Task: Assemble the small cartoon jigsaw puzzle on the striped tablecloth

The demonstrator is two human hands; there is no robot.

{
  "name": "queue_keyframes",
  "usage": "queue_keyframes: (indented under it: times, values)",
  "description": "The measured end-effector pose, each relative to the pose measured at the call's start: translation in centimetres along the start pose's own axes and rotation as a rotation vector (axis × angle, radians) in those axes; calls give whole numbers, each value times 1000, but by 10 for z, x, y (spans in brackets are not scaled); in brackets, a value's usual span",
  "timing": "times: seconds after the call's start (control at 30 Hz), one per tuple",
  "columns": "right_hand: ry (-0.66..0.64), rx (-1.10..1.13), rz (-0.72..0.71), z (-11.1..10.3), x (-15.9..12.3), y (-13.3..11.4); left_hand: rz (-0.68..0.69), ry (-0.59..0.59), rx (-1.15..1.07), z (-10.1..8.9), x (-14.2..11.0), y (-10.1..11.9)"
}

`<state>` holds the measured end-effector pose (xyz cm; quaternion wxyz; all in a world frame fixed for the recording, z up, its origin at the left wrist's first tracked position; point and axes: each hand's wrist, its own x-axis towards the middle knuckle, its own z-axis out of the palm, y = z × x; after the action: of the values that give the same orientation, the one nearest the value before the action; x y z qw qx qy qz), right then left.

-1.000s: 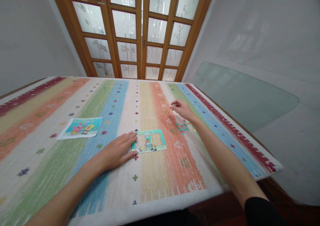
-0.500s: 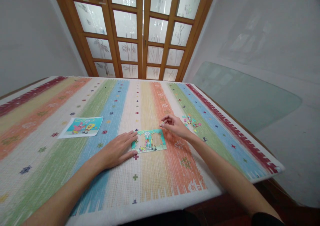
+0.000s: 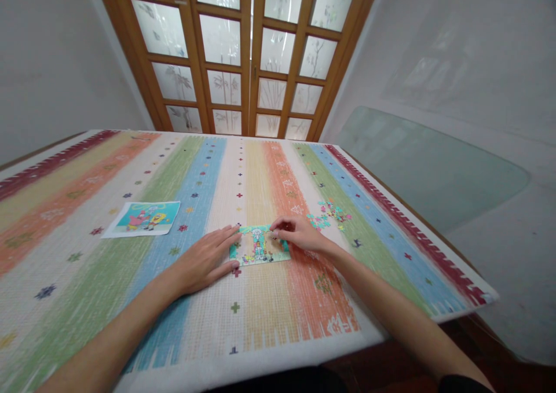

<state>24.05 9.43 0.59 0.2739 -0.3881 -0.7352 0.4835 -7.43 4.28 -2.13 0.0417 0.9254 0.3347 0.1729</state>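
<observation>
A small jigsaw puzzle (image 3: 259, 249) with cartoon figures lies flat on the table, partly filled, with bare tan gaps in its board. My left hand (image 3: 211, 255) rests flat at its left side, fingers stretched out over that edge. Over the puzzle's upper right part, my right hand (image 3: 297, 234) is pinched at thumb and forefinger. A tiny puzzle piece appears between the fingertips, mostly hidden. Right of this hand lies a scattered heap of loose puzzle pieces (image 3: 333, 210), several of them turquoise.
Left of the puzzle lies a printed picture sheet (image 3: 145, 218) with cartoon figures. A striped cloth (image 3: 217, 318) covers the table. Beyond the far edge stand wooden doors with glass panes (image 3: 223, 40). A pale glass sheet (image 3: 430, 161) leans by the right wall.
My right hand has moved slightly left and down, from above the puzzle's corner onto its upper right part. My left hand has stayed in place. More turquoise loose pieces show now.
</observation>
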Motion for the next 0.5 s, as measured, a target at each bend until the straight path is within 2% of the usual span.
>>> queue_keyframes:
  times: [0.1, 0.37, 0.5]
  values:
    - [-24, -119, -43, 6, -2, -4, -7, -16, 6, 0, 0, 0]
    - [58, -344, -89, 20, -5, -3, -1, -17, 9, -3, 1, 4]
    - [96, -439, -165, 21, -5, -1, -9, -32, -3, -3, 1, 3]
